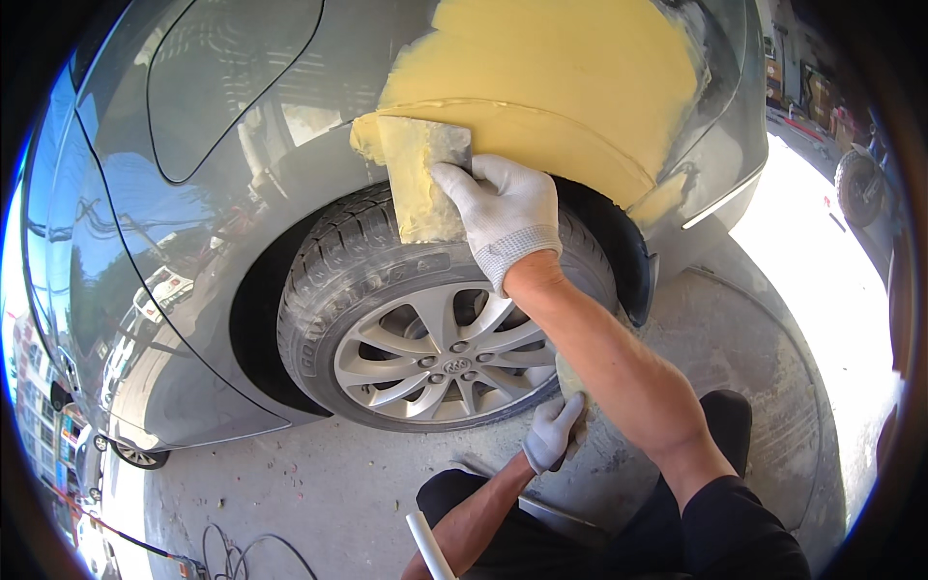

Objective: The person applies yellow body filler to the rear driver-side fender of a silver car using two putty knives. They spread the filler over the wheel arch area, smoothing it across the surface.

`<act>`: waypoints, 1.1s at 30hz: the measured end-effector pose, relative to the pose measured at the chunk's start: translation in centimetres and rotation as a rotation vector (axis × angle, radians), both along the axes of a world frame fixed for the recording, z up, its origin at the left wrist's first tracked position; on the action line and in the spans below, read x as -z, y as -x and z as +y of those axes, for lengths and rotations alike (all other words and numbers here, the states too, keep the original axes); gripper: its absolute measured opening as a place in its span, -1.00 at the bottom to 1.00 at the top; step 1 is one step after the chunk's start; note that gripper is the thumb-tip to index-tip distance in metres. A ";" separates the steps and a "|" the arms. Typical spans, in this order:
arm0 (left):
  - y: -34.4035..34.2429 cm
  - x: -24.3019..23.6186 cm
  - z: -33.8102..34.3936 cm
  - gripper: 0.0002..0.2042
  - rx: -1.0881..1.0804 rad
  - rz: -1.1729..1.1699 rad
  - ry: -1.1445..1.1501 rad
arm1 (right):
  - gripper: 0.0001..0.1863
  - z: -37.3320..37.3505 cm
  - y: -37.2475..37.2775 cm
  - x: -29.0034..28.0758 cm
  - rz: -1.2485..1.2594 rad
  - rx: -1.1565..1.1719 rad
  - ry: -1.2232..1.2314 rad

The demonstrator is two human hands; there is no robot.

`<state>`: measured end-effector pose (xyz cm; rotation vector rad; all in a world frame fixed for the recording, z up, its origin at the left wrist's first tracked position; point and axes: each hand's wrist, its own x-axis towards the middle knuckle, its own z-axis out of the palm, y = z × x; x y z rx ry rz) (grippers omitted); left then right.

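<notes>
My right hand [514,211], in a white knit glove, grips a flat putty spreader [418,184] smeared with yellow filler. The spreader's upper edge rests against the wheel arch, at the left end of a broad patch of yellow body filler [551,68] on the grey car's fender. My left hand [553,435], gloved too, is lower down beside the tyre. Its fingers are closed on a pale yellowish-green flat piece [569,378], mostly hidden behind my right forearm, so its kind does not show.
The car wheel [454,362] with a silver rim sits just below the spreader. A white tube-like thing [430,546] sticks up near my left forearm. Dark cables [237,553] lie on the concrete floor [251,483]. A loose wheel [858,188] stands at the far right.
</notes>
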<state>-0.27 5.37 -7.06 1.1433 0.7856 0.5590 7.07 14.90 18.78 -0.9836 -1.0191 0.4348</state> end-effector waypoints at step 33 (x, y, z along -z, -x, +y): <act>-0.6 0.3 -0.1 -0.51 0.014 0.017 0.008 | -0.71 0.6 -1.9 1.5 0.024 0.041 -0.025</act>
